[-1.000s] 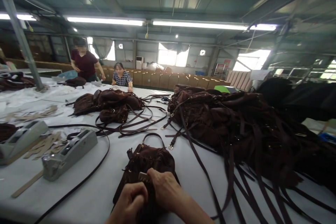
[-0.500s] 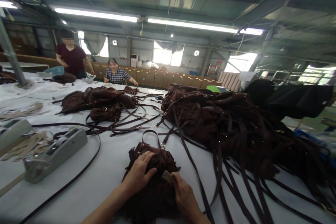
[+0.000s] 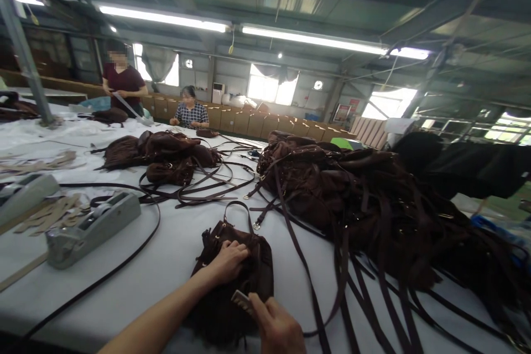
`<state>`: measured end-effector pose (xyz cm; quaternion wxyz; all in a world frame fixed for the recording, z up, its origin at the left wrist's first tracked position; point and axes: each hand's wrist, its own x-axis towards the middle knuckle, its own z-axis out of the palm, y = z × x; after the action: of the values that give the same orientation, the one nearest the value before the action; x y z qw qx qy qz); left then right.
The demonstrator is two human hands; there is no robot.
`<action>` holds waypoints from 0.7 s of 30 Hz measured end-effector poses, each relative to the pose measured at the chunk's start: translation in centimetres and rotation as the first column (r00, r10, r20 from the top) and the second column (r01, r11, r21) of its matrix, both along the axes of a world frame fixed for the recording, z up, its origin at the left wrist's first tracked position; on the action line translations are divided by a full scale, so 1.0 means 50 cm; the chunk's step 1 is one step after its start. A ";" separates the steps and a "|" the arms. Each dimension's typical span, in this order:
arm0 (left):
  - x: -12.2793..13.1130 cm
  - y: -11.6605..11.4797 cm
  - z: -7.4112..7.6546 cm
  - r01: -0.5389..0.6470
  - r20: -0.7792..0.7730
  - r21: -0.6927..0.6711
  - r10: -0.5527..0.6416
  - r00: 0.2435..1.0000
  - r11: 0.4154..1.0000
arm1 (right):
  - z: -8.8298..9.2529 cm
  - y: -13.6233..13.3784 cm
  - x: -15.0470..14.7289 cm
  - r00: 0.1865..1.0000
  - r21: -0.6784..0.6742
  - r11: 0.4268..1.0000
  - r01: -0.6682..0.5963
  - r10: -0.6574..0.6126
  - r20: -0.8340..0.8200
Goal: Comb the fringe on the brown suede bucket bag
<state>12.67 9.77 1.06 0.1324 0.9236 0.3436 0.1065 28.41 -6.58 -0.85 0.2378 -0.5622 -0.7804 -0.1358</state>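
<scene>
A small dark brown fringed suede bag [image 3: 257, 257] lies on the white table [image 3: 166, 265] right before me. My left hand [image 3: 227, 261] rests on its upper part with the fingers curled and pressed into the suede. My right hand [image 3: 277, 327] is closed around a small flat comb-like tool [image 3: 243, 301] held over the bag's fringe at the lower edge. The bag's thin strap [image 3: 238, 211] loops up behind it.
A large heap of brown bags and long straps [image 3: 365, 199] fills the right side. A smaller pile of bags [image 3: 161, 157] lies further back. Two grey tape dispensers [image 3: 93, 227] stand at the left. Two people [image 3: 124, 86] work at the far end.
My right hand has drawn the tool down from the bag's middle to its lower fringe. My left hand moved up onto the top of the bag and stays there.
</scene>
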 end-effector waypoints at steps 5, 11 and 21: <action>-0.008 0.034 0.035 0.024 -0.002 0.001 -0.024 1.000 1.000 | -0.026 0.078 -0.036 0.978 0.001 0.990 0.142 -0.141 0.152; -0.017 0.072 0.021 0.012 0.005 -0.021 -0.012 1.000 1.000 | -0.034 0.099 -0.013 0.985 -0.061 0.994 0.093 -0.083 0.149; -0.010 0.096 -0.053 -0.022 0.093 -0.064 0.028 0.995 0.998 | -0.103 0.007 0.017 0.993 -0.264 0.963 -0.051 0.078 0.093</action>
<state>12.18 14.55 -1.57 0.1760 0.9086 0.3517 0.1406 29.28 -6.21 -5.98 0.1256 -0.5551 -0.8205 -0.0528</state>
